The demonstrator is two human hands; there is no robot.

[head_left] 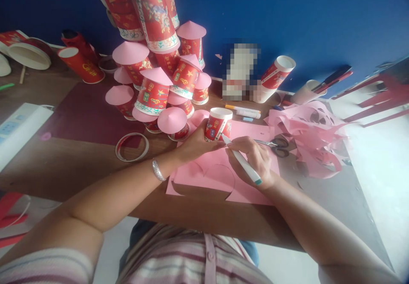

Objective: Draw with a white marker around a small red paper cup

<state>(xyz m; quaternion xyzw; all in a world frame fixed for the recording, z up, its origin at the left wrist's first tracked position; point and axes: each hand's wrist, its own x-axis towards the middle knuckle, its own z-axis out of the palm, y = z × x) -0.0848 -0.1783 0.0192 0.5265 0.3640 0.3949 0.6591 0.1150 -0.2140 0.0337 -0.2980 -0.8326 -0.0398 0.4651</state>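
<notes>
My left hand (200,142) is closed around the lower side of a red patterned paper cup (220,124), its white mouth facing up. In my right hand (254,158) is a white marker pen (244,164) with a green end, its tip at the cup's right side near a white strip with dark marks. Both hands are above pink paper sheets (204,177) with curved cut edges and drawn arcs. Just left of the cup stand several red cups with pink paper cone tops, such as one cone (172,120). Scissors (279,146) lie beyond my right hand.
Pink paper scraps (313,134) are heaped at the right. Behind the sheets are an orange-capped marker (243,110), a leaning cup stack (277,75) and a pen holder (308,92). A tape ring (132,146) and a white power strip (24,132) lie left. A blue wall (287,15) bounds the back.
</notes>
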